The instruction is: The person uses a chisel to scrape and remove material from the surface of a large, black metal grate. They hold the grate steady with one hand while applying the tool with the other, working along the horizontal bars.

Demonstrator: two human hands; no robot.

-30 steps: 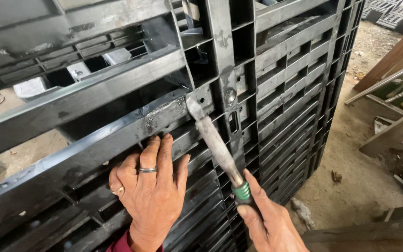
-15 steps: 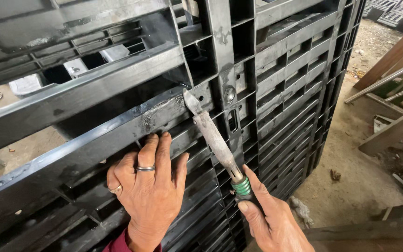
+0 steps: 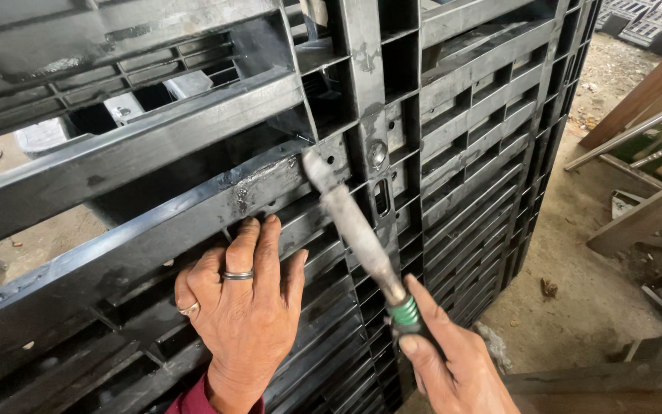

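— The flat tool blade (image 3: 350,218) has crept up to the scarred seam on the black plastic pallet (image 3: 453,115).
— Right hand (image 3: 453,368) fisted round its green-banded handle; left hand (image 3: 247,307) pressed flat, fingers spread — bracing the slat.

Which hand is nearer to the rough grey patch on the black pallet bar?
Left. The left hand rests flat on the pallet just below the rough grey patch. The right hand grips the tool's handle lower, further right.
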